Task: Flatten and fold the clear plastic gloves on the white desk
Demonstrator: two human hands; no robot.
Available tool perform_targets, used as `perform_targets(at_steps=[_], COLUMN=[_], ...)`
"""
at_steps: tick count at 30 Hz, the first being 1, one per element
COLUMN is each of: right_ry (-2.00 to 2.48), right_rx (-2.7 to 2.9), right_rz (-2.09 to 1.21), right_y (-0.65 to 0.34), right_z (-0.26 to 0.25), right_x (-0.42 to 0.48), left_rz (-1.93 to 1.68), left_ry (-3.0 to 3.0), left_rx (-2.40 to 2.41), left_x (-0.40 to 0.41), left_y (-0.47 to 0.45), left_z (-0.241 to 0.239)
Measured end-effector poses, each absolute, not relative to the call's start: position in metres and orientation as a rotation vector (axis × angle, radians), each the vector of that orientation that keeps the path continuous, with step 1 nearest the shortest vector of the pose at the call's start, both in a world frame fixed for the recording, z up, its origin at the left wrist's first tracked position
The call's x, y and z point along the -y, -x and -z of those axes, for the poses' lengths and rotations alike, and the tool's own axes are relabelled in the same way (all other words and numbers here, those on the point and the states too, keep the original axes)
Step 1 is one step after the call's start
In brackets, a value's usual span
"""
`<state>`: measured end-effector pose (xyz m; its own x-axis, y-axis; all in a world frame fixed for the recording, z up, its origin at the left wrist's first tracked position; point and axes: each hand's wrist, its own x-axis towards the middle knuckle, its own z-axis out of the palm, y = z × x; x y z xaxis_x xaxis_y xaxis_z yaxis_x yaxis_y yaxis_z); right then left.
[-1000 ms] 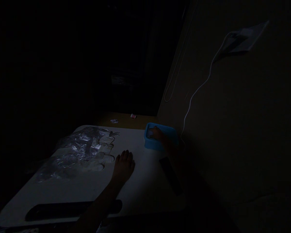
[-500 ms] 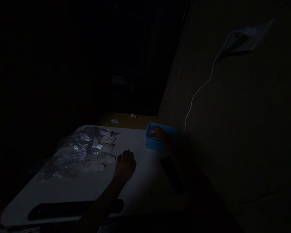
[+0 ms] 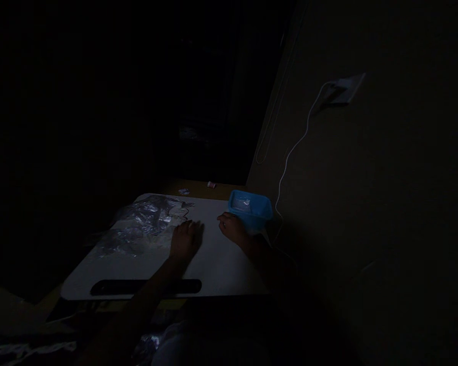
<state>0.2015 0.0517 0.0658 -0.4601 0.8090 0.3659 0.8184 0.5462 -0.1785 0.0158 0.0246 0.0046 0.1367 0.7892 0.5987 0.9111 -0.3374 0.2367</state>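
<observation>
In very dim light, my left hand [image 3: 183,240] is over the white table [image 3: 213,264], close to crumpled clear plastic bags [image 3: 148,216]. Its fingers are loosely bent and apart, with nothing visible in them. Pale pieces with curved edges [image 3: 177,213] lie at the right end of the bags. My right hand [image 3: 232,227] is just in front of the blue plastic bin [image 3: 254,218], its fingers slightly bent and apart; no held thing shows. Inside the bin is a clear, shiny plastic packet [image 3: 242,203].
A black slot or bar [image 3: 118,287] runs along the table's near edge. Behind the table, a small white-and-red item [image 3: 211,185] and a scrap [image 3: 183,191] lie on a wooden surface. On the right wall, a white cord [image 3: 286,165] hangs from a socket plate [image 3: 345,89].
My right hand has come out of the blue bin toward me and to the left. My left hand has risen off the table and shifted toward the bags. The view has tilted.
</observation>
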Motion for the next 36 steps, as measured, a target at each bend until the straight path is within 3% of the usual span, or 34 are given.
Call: perform_targets(at_steps=[6,12,22,29,36], right_ry=[1.375,1.373,1.36,1.314,1.101], right_rx=[2.453,2.527,2.486,2.2,1.742], right_rz=[-0.048,-0.106,-0.144,-0.349,-0.888], right_y=[-0.184,-0.159,-0.153,-0.16,-0.16], right_z=[-0.042,-0.037,-0.036,-0.043,-0.046], right_x=[-0.02,-0.002,0.017,0.014,0.013], left_rz=[0.567,0.39,0.2,0.481,1.066], left_ry=[1.924,1.628,2.021,2.051,2.326], left_rx=[2.129,2.442,2.38,2.045,2.037], left_x=[-0.014,0.018,0.05,0.042,0.02], left_y=[0.077,0.107,0.121,0.083,0.028], left_z=[-0.03,-0.014,-0.043,-0.104,-0.125])
